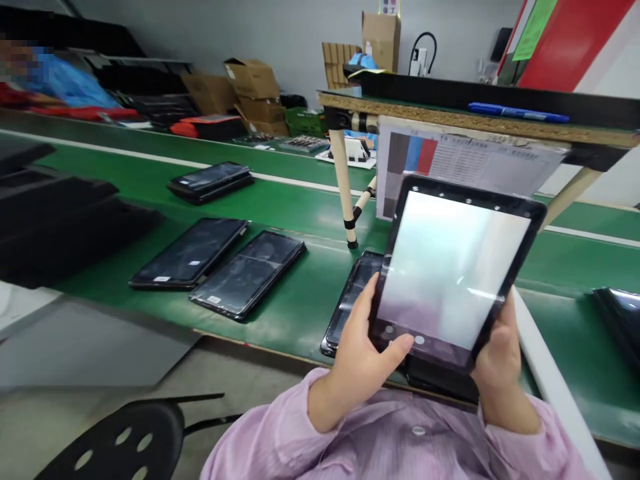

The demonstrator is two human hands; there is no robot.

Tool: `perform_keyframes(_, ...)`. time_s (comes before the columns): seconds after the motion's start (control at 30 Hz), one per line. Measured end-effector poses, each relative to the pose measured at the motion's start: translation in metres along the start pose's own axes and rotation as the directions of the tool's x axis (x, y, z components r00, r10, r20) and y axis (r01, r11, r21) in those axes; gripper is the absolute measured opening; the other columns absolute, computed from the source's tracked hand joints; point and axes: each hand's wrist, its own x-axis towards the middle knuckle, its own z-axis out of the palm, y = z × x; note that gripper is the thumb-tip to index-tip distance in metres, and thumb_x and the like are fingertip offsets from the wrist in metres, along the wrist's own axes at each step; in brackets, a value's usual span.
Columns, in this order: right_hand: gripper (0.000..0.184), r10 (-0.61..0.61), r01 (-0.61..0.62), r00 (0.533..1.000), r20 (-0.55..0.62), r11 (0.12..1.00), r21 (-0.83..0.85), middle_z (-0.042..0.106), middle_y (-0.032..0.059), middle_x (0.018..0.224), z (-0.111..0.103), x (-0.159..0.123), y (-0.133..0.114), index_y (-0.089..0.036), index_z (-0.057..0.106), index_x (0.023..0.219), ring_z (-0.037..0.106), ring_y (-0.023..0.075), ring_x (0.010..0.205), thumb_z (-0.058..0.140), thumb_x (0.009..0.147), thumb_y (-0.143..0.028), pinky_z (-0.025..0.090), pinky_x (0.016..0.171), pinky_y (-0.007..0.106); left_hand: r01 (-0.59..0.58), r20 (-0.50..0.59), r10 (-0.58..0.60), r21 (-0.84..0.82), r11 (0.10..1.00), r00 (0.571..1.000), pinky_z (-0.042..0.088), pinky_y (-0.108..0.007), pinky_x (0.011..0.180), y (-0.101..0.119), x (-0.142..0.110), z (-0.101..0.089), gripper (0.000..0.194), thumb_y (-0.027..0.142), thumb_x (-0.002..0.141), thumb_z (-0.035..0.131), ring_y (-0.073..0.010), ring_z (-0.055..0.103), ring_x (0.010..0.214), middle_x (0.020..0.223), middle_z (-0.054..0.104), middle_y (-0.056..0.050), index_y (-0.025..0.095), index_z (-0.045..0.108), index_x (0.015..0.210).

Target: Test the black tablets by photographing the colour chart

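Observation:
I hold a black tablet [453, 267] upright in front of me with both hands; its screen is lit pale grey-white. My left hand [363, 350] grips its lower left corner, thumb on the bottom of the screen. My right hand [500, 353] wraps the lower right edge from behind. Under the held tablet another dark tablet [350, 300] lies flat on the green belt [300, 207].
Two dark tablets [193, 252] [250, 272] lie side by side on the belt to the left, a stack of tablets [211, 180] beyond them. A shelf on beige tube legs [343, 180] carries a blue pen [517, 113] and a hanging printed sheet [465, 160]. A black stool [125, 440] stands lower left.

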Motion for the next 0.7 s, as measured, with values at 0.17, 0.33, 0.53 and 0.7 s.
perform_keyframes(0.17,0.087,0.174,-0.204,0.958,0.229,0.973,0.111,0.082,0.0099,0.114,0.016,0.024,0.006,-0.028,0.076,0.123,0.061,0.0315,0.142,0.021,0.093,-0.089,0.051,0.121,0.056,-0.125,-0.085,0.146,0.211,0.969,0.986,0.046,-0.056,0.120,0.001,0.001,-0.013,0.108,0.056,0.083,0.083,-0.0399,0.051,0.148,0.160,0.049,-0.020,0.025,0.025,0.168)
perform_keyframes(0.33,0.080,0.167,-0.194,0.965,0.201,0.973,0.125,0.082,0.0075,0.113,0.020,0.037,0.008,-0.029,0.082,0.101,0.055,0.0323,0.149,0.042,0.083,-0.095,0.047,0.126,0.053,-0.144,-0.153,0.218,0.390,0.910,0.964,0.050,-0.053,0.114,0.004,0.001,-0.011,0.111,0.051,0.082,0.085,-0.0390,0.056,0.140,0.153,0.052,-0.020,0.024,0.022,0.169)
perform_keyframes(0.53,0.070,0.176,-0.253,0.945,0.277,0.929,0.271,0.083,0.0047,0.113,0.027,0.036,0.002,-0.029,0.084,0.095,0.055,0.0309,0.149,0.057,0.081,-0.092,0.043,0.129,0.052,-0.196,-0.168,0.303,0.463,0.864,0.938,0.054,-0.053,0.107,0.006,-0.001,-0.006,0.112,0.059,0.085,0.080,-0.0392,0.057,0.136,0.149,0.052,-0.021,0.023,0.017,0.170)
perform_keyframes(0.7,0.066,0.230,-0.327,0.931,0.285,0.873,0.363,0.081,0.0028,0.119,0.028,0.033,0.005,-0.031,0.084,0.097,0.053,0.0309,0.150,0.063,0.077,-0.091,0.043,0.129,0.052,-0.170,-0.196,0.311,0.521,0.837,0.930,0.054,-0.055,0.104,0.003,-0.001,-0.003,0.111,0.060,0.087,0.078,-0.0404,0.058,0.134,0.148,0.052,-0.023,0.022,0.014,0.170)
